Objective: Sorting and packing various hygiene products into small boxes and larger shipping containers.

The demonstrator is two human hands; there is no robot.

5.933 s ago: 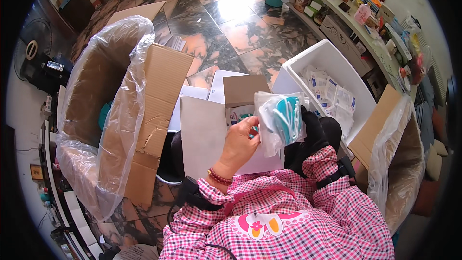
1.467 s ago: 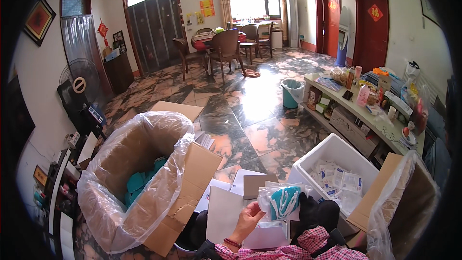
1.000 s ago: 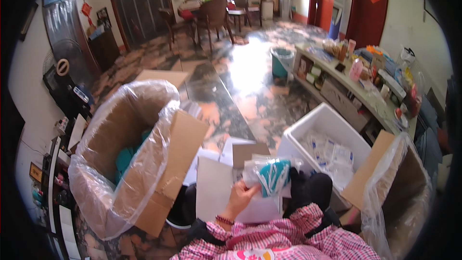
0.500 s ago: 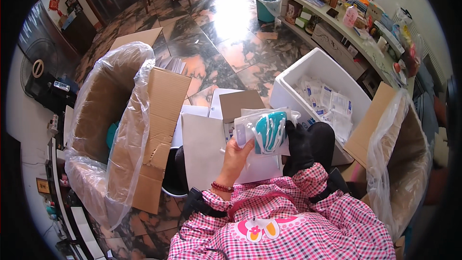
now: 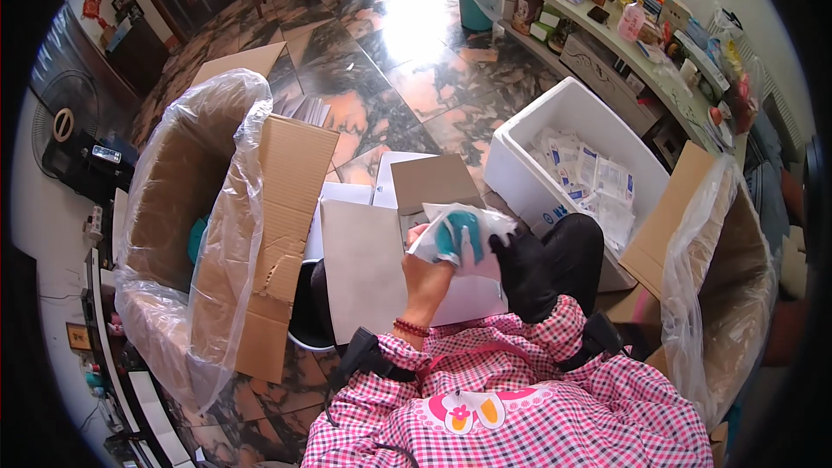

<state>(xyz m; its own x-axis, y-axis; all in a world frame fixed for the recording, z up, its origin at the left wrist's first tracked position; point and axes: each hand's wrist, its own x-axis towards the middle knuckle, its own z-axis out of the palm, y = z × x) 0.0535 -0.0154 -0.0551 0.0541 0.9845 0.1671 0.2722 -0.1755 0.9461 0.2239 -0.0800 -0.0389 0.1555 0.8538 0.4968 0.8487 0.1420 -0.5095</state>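
A clear plastic bag (image 5: 475,224) holds teal pieces (image 5: 457,236), which show white bands between them; motion blurs it a little. My bare left hand (image 5: 426,282), with a red bead bracelet at the wrist, is closed on the bag's left side. At the bag's right edge, my right hand (image 5: 525,270), in a black glove, has its fingers closed on the plastic. Just beneath and behind the bag is an open white carton (image 5: 362,251) with a brown-grey flap (image 5: 435,182); the bag and my hands hide part of it.
On the left stands a plastic-lined cardboard box (image 5: 299,156) with something teal inside. A white foam box (image 5: 529,169) of small packets is at the right, beside another lined carton (image 5: 737,269). A dark bin (image 5: 312,347) sits near my left knee. Further off are a teal bin (image 5: 477,17) and a cluttered counter (image 5: 555,0).
The bag has tilted and crumpled, and its teal contents look bunched. My left hand has turned and come round its left side; my right hand has moved slightly lower and left.
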